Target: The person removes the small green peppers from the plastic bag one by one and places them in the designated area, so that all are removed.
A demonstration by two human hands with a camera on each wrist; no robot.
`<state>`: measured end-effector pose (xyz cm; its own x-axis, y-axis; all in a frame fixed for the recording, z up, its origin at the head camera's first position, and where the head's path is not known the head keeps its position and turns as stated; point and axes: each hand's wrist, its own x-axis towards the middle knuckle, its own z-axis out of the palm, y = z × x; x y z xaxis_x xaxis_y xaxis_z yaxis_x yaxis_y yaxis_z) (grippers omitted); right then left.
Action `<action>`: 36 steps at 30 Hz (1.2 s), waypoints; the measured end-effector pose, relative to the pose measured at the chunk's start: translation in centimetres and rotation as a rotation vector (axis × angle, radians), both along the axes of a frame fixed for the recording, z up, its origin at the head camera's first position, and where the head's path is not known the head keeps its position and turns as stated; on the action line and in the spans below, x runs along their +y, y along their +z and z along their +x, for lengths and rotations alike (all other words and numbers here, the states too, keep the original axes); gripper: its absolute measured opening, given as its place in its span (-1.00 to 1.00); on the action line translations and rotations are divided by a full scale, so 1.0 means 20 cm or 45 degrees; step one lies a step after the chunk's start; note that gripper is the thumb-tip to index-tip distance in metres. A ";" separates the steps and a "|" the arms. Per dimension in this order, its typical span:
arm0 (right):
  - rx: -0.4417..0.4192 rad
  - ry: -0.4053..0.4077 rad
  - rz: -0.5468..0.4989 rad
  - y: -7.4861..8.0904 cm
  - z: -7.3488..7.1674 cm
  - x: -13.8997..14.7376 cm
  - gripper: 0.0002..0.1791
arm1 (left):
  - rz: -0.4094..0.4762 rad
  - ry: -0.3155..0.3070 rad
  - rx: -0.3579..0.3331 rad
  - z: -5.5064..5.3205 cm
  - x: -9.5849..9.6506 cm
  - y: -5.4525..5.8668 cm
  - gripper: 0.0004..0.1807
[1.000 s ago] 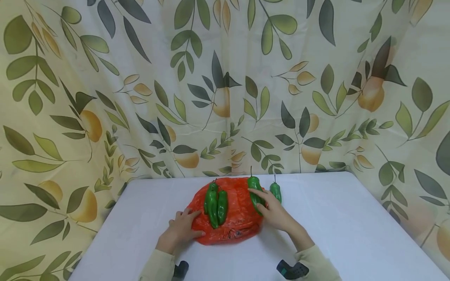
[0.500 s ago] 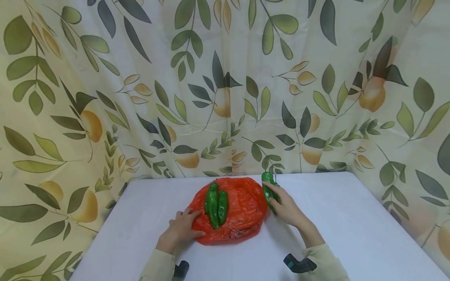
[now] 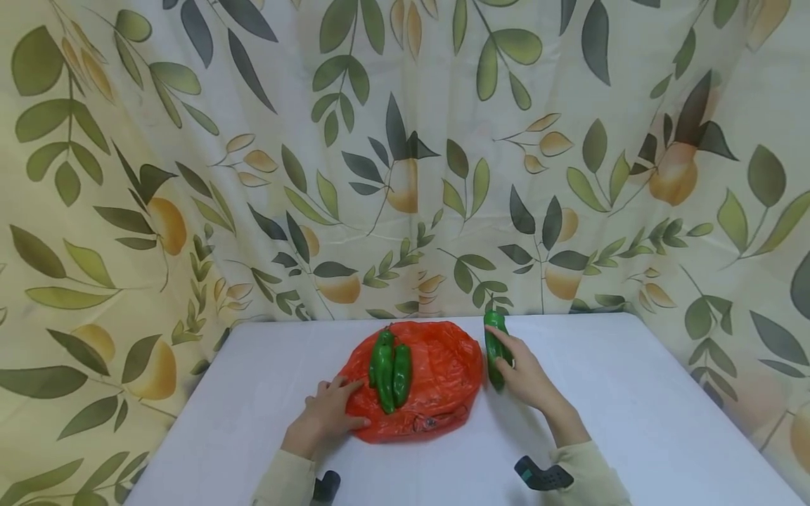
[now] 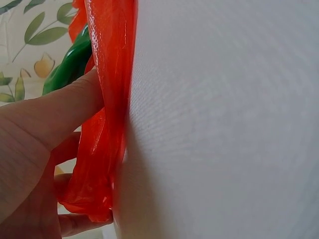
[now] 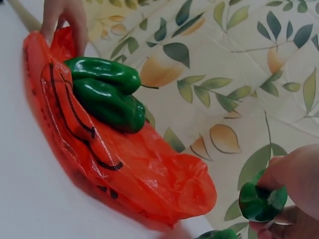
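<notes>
A white table (image 3: 633,407) stands before a leaf-printed curtain (image 3: 190,176). On it, near the far edge and about midway across, lies a crumpled orange plastic bag (image 3: 436,386), glossy and flattened, with thin black marks near its front edge. Two dark green peppers (image 3: 389,369) lie side by side on the bag's left part, smooth and shiny, stems pointing away from the person. The left hand (image 3: 325,418) rests on the bag's left front edge, fingers laid nearly straight and pressing the plastic against the table. Just right of the bag, the right hand (image 3: 528,379) grips a third green pepper (image 3: 493,344), fingers curled round its lower end, its stem end toward the curtain.
</notes>
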<state>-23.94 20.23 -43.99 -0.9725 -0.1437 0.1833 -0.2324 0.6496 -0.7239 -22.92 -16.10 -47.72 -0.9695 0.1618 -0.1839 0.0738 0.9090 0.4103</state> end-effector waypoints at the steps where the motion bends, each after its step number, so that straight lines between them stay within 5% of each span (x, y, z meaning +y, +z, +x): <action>1: 0.000 -0.005 -0.004 0.00 0.00 0.00 -0.34 | -0.004 0.001 0.003 0.00 0.00 0.00 -0.15; 36: -0.071 -0.034 0.082 -0.05 -0.04 0.06 -0.36 | 0.003 -0.012 0.024 0.00 -0.01 -0.01 -0.15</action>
